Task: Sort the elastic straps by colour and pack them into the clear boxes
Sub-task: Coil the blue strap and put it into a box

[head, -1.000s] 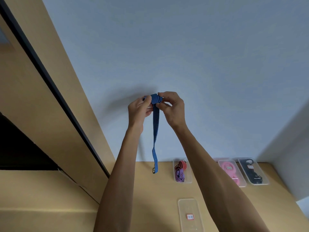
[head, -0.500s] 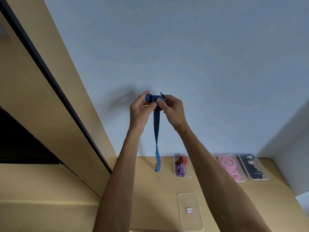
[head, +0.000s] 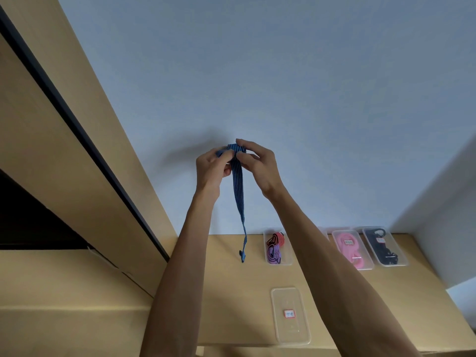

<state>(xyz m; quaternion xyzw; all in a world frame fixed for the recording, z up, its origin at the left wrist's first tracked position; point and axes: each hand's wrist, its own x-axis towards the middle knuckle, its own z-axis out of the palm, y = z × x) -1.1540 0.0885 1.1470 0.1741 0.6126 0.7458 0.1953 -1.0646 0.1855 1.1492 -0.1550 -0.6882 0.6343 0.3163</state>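
Nearest, below the fingers: clear box on bench, red-bordered label unreadable. Farther: boxes of red/purple, pink, black straps, labels illegible. Left hand and right hand pinch blue strap top fold; tail hangs below fingers.

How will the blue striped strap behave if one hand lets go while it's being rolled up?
Probably floppy: below both hands the blue striped strap hangs limp, its tail twisting near the dark end fitting. The roll pinched between the left hand and right hand would likely unwind. It looks light, hanging from fingertip pinches alone.
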